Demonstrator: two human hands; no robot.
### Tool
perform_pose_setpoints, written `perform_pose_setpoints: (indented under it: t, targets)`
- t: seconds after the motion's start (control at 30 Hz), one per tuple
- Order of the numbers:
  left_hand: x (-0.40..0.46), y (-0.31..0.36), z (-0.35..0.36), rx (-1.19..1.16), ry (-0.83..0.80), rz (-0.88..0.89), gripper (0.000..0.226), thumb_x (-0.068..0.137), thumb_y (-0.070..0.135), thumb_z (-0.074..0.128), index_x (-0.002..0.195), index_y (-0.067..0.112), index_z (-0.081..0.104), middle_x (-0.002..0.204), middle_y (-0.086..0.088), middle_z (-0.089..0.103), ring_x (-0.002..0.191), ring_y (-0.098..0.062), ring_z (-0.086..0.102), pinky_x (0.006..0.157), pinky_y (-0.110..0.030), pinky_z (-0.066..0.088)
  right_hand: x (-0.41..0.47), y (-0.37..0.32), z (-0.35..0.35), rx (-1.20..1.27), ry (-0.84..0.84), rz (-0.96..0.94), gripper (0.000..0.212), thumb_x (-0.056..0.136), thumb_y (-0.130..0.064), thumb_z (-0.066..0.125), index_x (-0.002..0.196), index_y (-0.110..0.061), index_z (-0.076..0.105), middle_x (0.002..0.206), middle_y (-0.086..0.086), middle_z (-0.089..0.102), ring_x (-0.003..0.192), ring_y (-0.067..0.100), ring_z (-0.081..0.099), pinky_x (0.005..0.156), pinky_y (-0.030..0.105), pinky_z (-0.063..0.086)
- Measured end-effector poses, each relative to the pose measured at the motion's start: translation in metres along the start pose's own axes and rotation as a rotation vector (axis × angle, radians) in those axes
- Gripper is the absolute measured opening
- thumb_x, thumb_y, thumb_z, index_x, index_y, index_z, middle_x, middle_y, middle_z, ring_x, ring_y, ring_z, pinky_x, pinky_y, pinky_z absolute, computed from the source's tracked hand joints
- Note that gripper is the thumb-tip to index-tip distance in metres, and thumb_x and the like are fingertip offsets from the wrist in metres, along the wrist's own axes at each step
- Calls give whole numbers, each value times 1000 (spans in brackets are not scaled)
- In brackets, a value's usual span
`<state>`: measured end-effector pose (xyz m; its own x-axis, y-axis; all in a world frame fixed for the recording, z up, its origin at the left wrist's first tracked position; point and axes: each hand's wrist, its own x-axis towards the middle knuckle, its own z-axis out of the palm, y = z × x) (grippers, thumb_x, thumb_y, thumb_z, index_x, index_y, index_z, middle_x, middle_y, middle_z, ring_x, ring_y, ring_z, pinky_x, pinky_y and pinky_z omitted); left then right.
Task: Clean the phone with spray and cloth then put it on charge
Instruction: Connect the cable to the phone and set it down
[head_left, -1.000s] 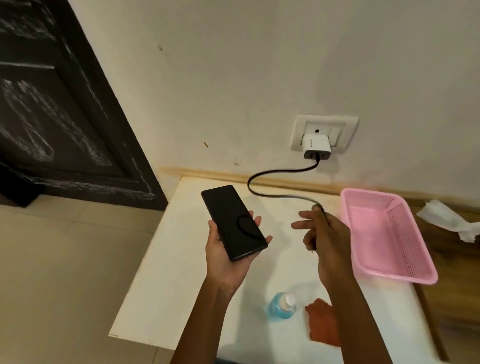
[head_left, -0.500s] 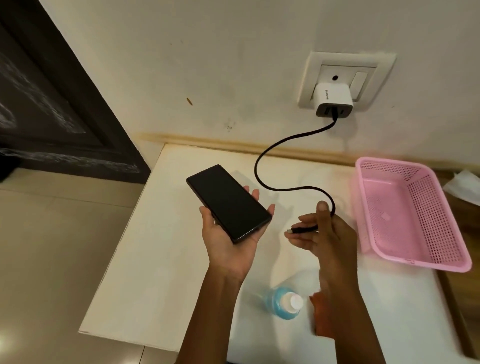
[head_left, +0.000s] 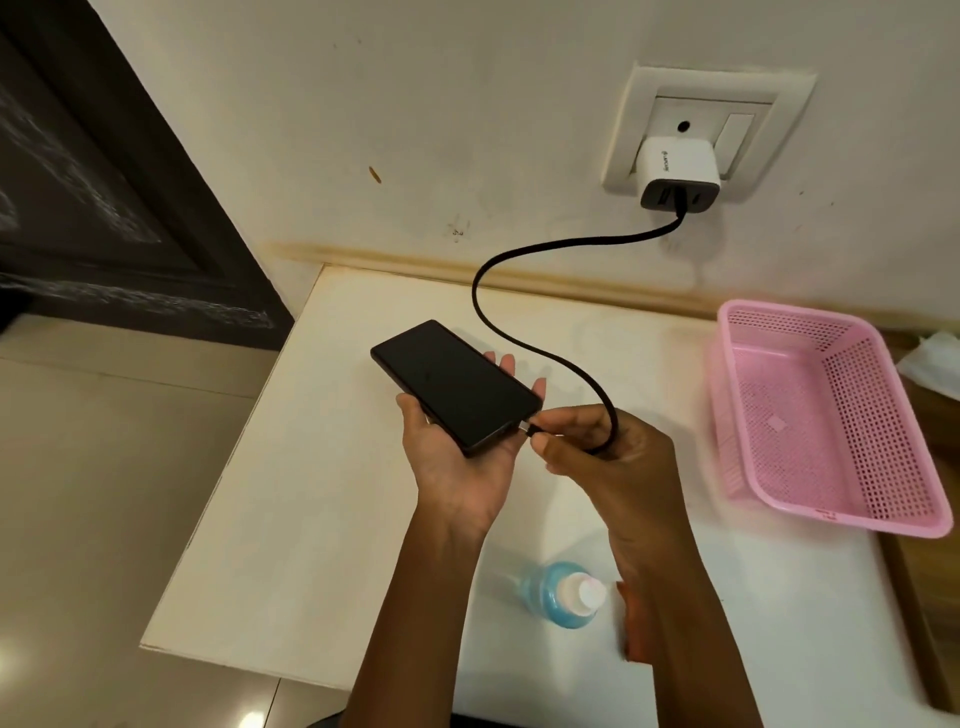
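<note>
- We judge the cleaning part to be over: the spray bottle (head_left: 563, 600) stands capped at the lower centre of the frame, and the orange cloth (head_left: 629, 631) lies just right of it on the white surface (head_left: 291, 519), mostly hidden behind the right forearm, with neither in use
- We are in the charging step. The white charger (head_left: 678, 171) sits plugged into the wall socket (head_left: 639, 124) at the upper right, and its black cable (head_left: 524, 332) curves down through the middle of the frame to the hands
- The left hand (head_left: 457, 462) cradles the phone (head_left: 454, 387) from below at frame centre, palm up, thumb along the near edge and fingertips showing past the far edge
- The right hand (head_left: 608, 452) pinches the cable's plug (head_left: 530, 429) between thumb and forefinger, with the cable looped over its fingers
- The metal tip of the plug is right at the phone's lower end; we cannot tell whether it has entered the port, and some bare metal shows, so we take it as not fully seated
- What we think is left: push the plug home, then lay the phone down on the surface
- The phone is a slim black slab, screen up and dark, tilted from upper left to lower right, held above the surface; we see no smears or charging sign on the glass
- A pink basket (head_left: 826, 415) sits at the right of the frame
</note>
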<state>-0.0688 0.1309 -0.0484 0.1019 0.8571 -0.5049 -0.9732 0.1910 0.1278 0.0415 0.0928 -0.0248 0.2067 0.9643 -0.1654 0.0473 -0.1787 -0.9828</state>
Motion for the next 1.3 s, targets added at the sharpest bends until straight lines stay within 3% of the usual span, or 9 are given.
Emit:
perform_pose_setpoints:
  t: [0.17,0.27,0.47,0.83,1.0,1.17,1.3]
  targets:
    - [-1,2,3,21,4,22,61,95,59,27,131,16,52,118,-17,62,96,-30,67,83,-56,54,1,2,5,-103,15,-78,19,71,-17,78,75,-33,68,72,-16,72,72,10,70,69,20,57]
    - [-1,2,4,43,0,30,62,95,59,26,134,17,50,122,-16,59,99,-29,65,79,-53,56,1,4,7,-136,-1,-102,22,70,-16,79,74,-33,66,67,-23,70,70,5,69,67,13,55]
    - [-1,1,4,72,12,54,63,94,61,28,131,18,51,123,-15,60,104,-30,64,78,-51,57,0,4,10,-171,52,-129,23,71,-15,79,72,-32,64,64,-21,67,68,-4,65,62,3,50]
    - [-3,1,3,50,35,69,61,93,62,28,130,19,51,129,-17,60,109,-33,64,87,-55,52,0,1,12,-194,72,-208,17,72,-16,79,73,-24,64,71,-12,68,69,3,66,65,7,52]
    - [-4,3,7,43,47,50,66,94,62,27,135,15,48,127,-16,58,100,-29,64,64,-42,58,-2,0,13,-234,29,-257,26,72,-14,78,71,-32,59,70,-19,65,70,-4,65,65,3,50]
    - [-6,2,8,45,66,48,61,94,61,28,131,18,50,122,-16,61,104,-31,65,77,-51,57,0,2,14,-253,72,-237,22,74,-17,77,72,-29,60,71,-16,65,72,0,65,66,5,50]
    - [-8,0,12,23,82,35,63,94,60,29,131,14,50,114,-16,62,98,-30,65,58,-41,59,-3,0,17,-255,88,-247,26,74,-16,77,70,-33,57,69,-18,63,71,-5,64,63,1,48]
